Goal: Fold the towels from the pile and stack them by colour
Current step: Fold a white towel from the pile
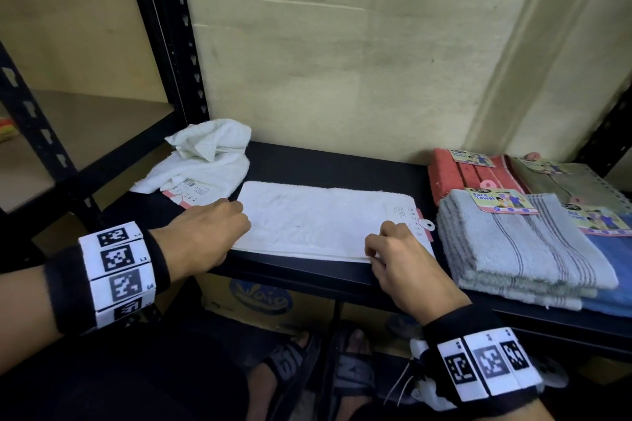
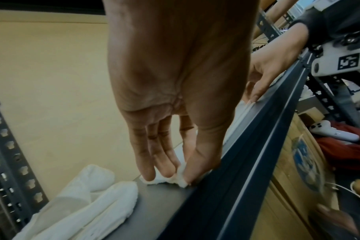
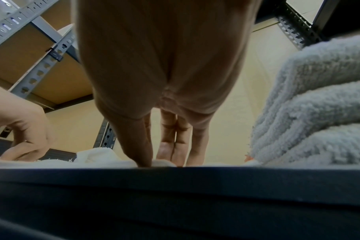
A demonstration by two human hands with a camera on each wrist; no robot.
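Shelf [image 1: 342, 161] mid-frame; white towel [image 1: 318, 222] flat at centre, folded stacks right, crumpled pile [image 1: 205, 154] upper left. Left hand [image 1: 201, 232] pinches near left corner, right hand [image 1: 403, 260] pinches near right edge. Step: folding. Next, likely: lift both ends evenly, fold over.

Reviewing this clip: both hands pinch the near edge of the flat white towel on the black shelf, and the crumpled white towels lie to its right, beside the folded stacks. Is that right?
Not quite. The crumpled white towels lie left of the flat white towel, by the shelf post; the folded stacks are on the right. The head view shows this. The left hand and right hand do pinch its near edge on the black shelf.
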